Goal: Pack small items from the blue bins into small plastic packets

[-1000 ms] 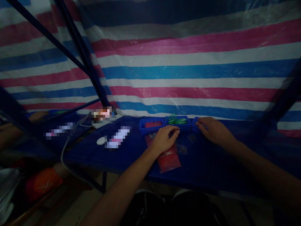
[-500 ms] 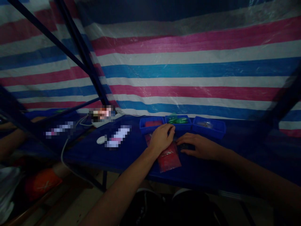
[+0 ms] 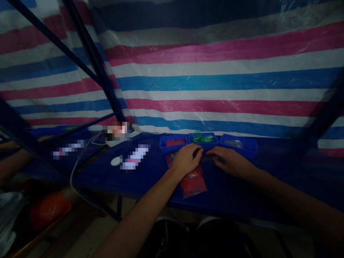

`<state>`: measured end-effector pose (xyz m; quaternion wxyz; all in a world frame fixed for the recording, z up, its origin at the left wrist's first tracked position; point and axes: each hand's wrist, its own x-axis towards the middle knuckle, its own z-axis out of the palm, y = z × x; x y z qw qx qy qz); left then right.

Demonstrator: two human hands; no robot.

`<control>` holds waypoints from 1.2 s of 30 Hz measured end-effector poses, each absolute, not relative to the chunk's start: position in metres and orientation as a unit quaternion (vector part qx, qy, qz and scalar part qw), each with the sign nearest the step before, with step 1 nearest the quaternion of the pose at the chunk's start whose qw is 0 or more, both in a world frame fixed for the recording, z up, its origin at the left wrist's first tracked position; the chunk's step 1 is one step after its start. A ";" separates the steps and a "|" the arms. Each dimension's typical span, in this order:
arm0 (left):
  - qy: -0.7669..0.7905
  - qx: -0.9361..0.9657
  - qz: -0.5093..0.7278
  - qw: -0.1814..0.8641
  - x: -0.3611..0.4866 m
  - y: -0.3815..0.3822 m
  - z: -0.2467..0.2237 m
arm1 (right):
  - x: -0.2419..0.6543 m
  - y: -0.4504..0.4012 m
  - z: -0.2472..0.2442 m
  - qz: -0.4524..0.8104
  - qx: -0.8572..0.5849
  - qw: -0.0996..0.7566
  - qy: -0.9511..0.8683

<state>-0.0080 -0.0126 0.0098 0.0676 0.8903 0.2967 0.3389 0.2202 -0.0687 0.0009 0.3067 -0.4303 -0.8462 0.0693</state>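
My left hand (image 3: 186, 158) is closed, thumb against curled fingers, above red plastic packets (image 3: 195, 184) lying on the blue table. Across a small gap, my right hand (image 3: 231, 160) is closed too, its thumb and fingers pinched together. Between the fingertips of both hands is a dim, see-through piece (image 3: 206, 157), too dark to name. Just behind the hands stand three blue bins. Red packets lie in the left bin (image 3: 164, 146), green pieces (image 3: 204, 138) in the middle one, and small clear-wrapped items (image 3: 235, 143) in the right one.
To the left are a white oval object (image 3: 116, 161), a blurred-out phone-like shape (image 3: 135, 157) and a white power strip (image 3: 118, 141) with cables. Blue metal posts and a striped sheet (image 3: 215, 80) close off the back. Another person's arm (image 3: 16, 161) is at the far left.
My right hand has lifted slightly away from the table and its fingers have drawn together. A dark gap under its fingers is no longer seen. My left hand has shifted slightly.
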 end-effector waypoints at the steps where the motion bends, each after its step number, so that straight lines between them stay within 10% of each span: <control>1: 0.295 0.892 0.337 0.063 -0.008 -0.013 0.010 | 0.219 -0.068 0.001 0.074 -0.442 0.338 -0.827; 10: 0.265 0.914 0.300 0.074 -0.006 -0.011 0.006 | 0.208 -0.065 -0.009 0.336 -0.414 0.535 -0.656; 36: 0.235 0.917 0.313 0.078 -0.005 -0.019 0.012 | 0.203 -0.073 -0.005 0.174 -0.452 0.467 -0.739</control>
